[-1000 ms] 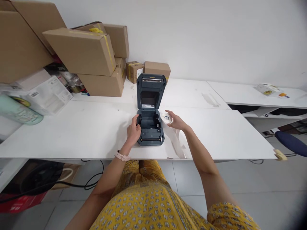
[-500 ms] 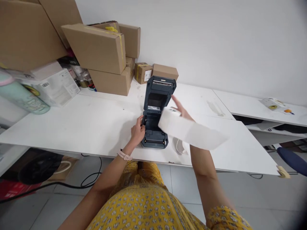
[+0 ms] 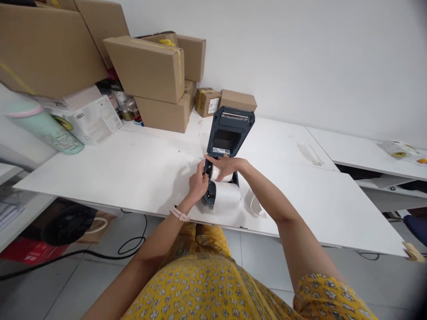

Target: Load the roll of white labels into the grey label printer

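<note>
A dark label printer [image 3: 224, 138] stands on the white table with its lid raised. Inside its lower bay sits a white paper roll [image 3: 228, 178], partly covered by my fingers. The loose strip [image 3: 227, 195] of the roll hangs over the printer's front. My left hand [image 3: 198, 183] is closed on the printer's left side wall, thumb and fingers at the roll's end. Over the roll lies my right hand [image 3: 225, 166], gripping it from above, with one finger stretched toward the left side wall.
A curled scrap of white paper [image 3: 256, 206] lies right of the printer. Cardboard boxes [image 3: 147, 69] are stacked at the back left, and smaller boxes [image 3: 237, 100] stand behind the lid. A mint bottle [image 3: 55, 131] is at far left. Black cable [image 3: 86, 252] runs below the table.
My right hand has brought the paper roll from the printer's right side down into the open bay. The strip now drapes over the front. My left hand stays on the printer's left side.
</note>
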### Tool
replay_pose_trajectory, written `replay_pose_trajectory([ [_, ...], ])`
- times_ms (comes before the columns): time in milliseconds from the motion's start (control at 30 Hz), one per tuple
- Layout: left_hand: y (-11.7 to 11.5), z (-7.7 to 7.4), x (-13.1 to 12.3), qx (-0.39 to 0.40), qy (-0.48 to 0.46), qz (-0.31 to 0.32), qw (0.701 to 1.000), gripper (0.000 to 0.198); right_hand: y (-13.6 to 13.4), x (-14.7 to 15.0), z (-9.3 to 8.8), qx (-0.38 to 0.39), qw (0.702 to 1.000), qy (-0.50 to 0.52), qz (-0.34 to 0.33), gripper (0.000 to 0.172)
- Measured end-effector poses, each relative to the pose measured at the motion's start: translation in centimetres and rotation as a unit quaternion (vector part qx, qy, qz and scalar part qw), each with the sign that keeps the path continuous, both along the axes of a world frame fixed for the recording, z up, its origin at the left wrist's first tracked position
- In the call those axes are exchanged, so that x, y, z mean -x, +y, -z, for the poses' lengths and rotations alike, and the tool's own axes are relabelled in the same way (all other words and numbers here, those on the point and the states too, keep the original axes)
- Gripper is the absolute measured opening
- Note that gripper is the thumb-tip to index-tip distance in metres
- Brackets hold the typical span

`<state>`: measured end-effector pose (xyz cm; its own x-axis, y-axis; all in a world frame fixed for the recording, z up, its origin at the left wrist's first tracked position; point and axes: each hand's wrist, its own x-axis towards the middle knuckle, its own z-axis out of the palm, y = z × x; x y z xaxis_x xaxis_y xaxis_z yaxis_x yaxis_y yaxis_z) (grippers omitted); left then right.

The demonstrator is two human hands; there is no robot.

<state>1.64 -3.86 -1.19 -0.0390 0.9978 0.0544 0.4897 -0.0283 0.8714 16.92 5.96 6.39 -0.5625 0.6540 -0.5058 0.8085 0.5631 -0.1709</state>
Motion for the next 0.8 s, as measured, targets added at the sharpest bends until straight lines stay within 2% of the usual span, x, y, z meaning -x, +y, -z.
replay_pose_trajectory([
  [100, 0.1, 0.2, 0.0, -0.007, -0.010, -0.006, 1.000, 0.065, 0.1, -1.0, 1.4, 0.007, 0.998, 0.057, -0.016, 0.116],
  [167, 0.1, 0.3, 0.0, -0.008, -0.014, -0.010, 1.000, 0.065, -1.2, -1.8, 2.0, -0.032, 0.994, 0.108, -0.012, 0.104],
  [233, 0.1, 0.4, 0.0, -0.005, -0.016, -0.010, 1.000, 0.065, -3.9, -2.6, 2.7, -0.103, 0.979, 0.176, 0.002, 0.088],
  [333, 0.1, 0.4, -0.1, -0.010, -0.023, -0.009, 1.000, 0.064, -9.6, -3.2, 4.3, -0.208, 0.944, 0.254, 0.019, 0.068],
  [433, 0.1, 0.5, -0.2, -0.020, -0.029, -0.008, 0.999, 0.061, -15.1, -3.0, 6.6, -0.263, 0.935, 0.236, 0.037, 0.060],
  [533, 0.0, 0.8, -0.3, -0.028, -0.037, -0.010, 0.999, 0.059, -18.4, -2.1, 8.4, -0.303, 0.924, 0.226, 0.062, 0.059],
  [633, 0.0, 1.1, -0.3, -0.031, -0.056, -0.012, 0.998, 0.058, -19.5, -1.4, 8.9, -0.321, 0.915, 0.229, 0.084, 0.058],
  [800, 0.1, 1.3, -0.2, -0.016, -0.069, -0.016, 0.997, 0.056, -19.3, -1.7, 8.2, -0.310, 0.918, 0.229, 0.090, 0.052],
])
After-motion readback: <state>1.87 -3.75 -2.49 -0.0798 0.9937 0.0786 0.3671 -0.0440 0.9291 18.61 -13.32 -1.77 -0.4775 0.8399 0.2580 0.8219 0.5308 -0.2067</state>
